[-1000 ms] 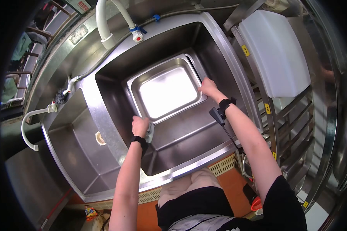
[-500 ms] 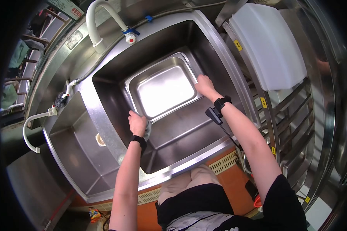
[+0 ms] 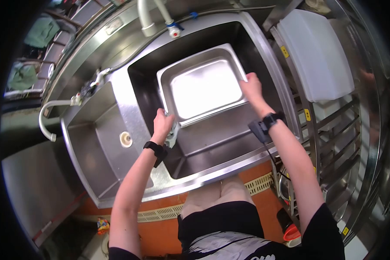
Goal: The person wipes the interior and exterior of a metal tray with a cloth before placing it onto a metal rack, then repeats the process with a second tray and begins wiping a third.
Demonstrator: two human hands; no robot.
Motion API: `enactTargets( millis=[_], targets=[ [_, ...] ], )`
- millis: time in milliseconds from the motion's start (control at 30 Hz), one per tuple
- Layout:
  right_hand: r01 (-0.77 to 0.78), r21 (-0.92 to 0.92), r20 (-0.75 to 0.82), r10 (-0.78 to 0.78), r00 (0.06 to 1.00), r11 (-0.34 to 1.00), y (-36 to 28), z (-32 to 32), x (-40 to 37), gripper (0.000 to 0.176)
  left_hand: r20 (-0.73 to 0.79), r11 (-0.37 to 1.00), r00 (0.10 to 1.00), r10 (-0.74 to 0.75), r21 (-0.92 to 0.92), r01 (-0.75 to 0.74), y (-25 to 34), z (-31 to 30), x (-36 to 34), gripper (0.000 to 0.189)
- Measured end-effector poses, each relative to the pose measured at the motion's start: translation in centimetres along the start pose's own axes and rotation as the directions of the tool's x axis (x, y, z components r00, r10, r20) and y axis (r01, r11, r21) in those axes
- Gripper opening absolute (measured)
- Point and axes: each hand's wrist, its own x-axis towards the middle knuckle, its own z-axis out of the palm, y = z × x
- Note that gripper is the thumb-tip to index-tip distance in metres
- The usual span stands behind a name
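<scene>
A rectangular stainless steel pan [image 3: 205,91] is inside the large sink basin [image 3: 221,141], with bright light glaring off its bottom. My left hand [image 3: 163,125] is closed on the pan's left rim near the front corner. A greyish cloth [image 3: 172,135] shows under that hand, partly hidden by it. On the opposite side, my right hand [image 3: 252,89] grips the right rim, thumb over the edge. Between them the pan hangs tilted in view, its front edge apart from the sink's near wall.
A smaller basin [image 3: 104,147] with a drain [image 3: 125,139] adjoins on the left. White faucets [image 3: 174,30] stand along the back ledge. On the right, a metal rack [image 3: 312,143] stands close beside the sink, with a translucent plastic container [image 3: 318,56] on it.
Both hands have raised the pan, which looks larger and nearer. The camera view has shifted, so the sink and faucets appear farther right.
</scene>
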Motion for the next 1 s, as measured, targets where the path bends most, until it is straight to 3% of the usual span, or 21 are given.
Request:
enactTargets(
  millis=[67, 100, 133, 200, 233, 333, 400, 500, 667, 767, 1000],
  targets=[
    [-0.056, 0.298, 0.098, 0.028, 0.995, 0.953, 0.6, -2.3, -1.5, 0.031, -0.015, 0.994, 0.997, 0.077, -0.078, -0.078, 1.2, -2.5, -3.2, 0.044],
    [-0.189, 0.392, 0.268, 0.084, 0.96, 0.9, 0.8, -3.9, -2.4, 0.035, 0.0, 0.992, 0.998, 0.07, -0.103, -0.07, 1.2, -3.6, -4.8, 0.039],
    [-0.205, 0.418, 0.287, 0.085, 0.954, 0.885, -0.8, -6.3, -4.5, 0.037, -0.032, 0.979, 0.99, 0.14, -0.144, -0.143, 1.1, -4.6, -6.9, 0.037],
    [-0.047, 0.306, 0.161, -0.003, 0.987, 0.951, -1.1, -8.7, -8.7, 0.035, -0.122, 0.94, 0.946, 0.301, -0.13, -0.316, -0.1, -5.3, -11.2, 0.034],
    [-0.043, 0.235, 0.146, 0.008, 0.989, 0.971, -1.7, -10.3, -11.2, 0.03, -0.131, 0.929, 0.94, 0.314, -0.162, -0.333, -0.6, -5.5, -13.8, 0.033],
    [-0.004, 0.264, 0.141, -0.034, 0.989, 0.964, -2.2, -13.2, -18.0, 0.024, -0.164, 0.943, 0.949, 0.269, -0.154, -0.294, -3.3, -4.9, -21.6, 0.033],
    [-0.071, 0.28, 0.23, 0.005, 0.973, 0.957, -1.7, -14.6, -21.4, 0.02, -0.08, 0.971, 0.995, 0.064, -0.223, -0.081, -4.5, -4.3, -26.5, 0.032],
    [0.0, 0.198, 0.225, -0.045, 0.973, 0.98, 0.1, -14.6, -25.4, 0.02, -0.07, 0.972, 0.997, -0.02, -0.236, 0.003, -7.1, -2.4, -31.3, 0.032],
    [0.03, 0.253, 0.226, -0.09, 0.97, 0.967, 1.5, -14.2, -28.2, 0.02, -0.099, 0.965, 0.993, -0.067, -0.258, 0.04, -10.1, 0.6, -34.1, 0.032],
    [0.022, 0.139, 0.278, -0.061, 0.959, 0.99, 1.6, -13.9, -28.9, 0.021, -0.118, 0.967, 0.989, -0.085, -0.249, 0.053, -11.5, 1.7, -34.5, 0.033],
    [0.112, 0.122, 0.262, -0.141, 0.955, 0.986, 1.8, -12.2, -30.1, 0.024, -0.211, 0.956, 0.975, -0.063, -0.294, -0.002, -13.3, 0.1, -35.2, 0.038]
  ],
)
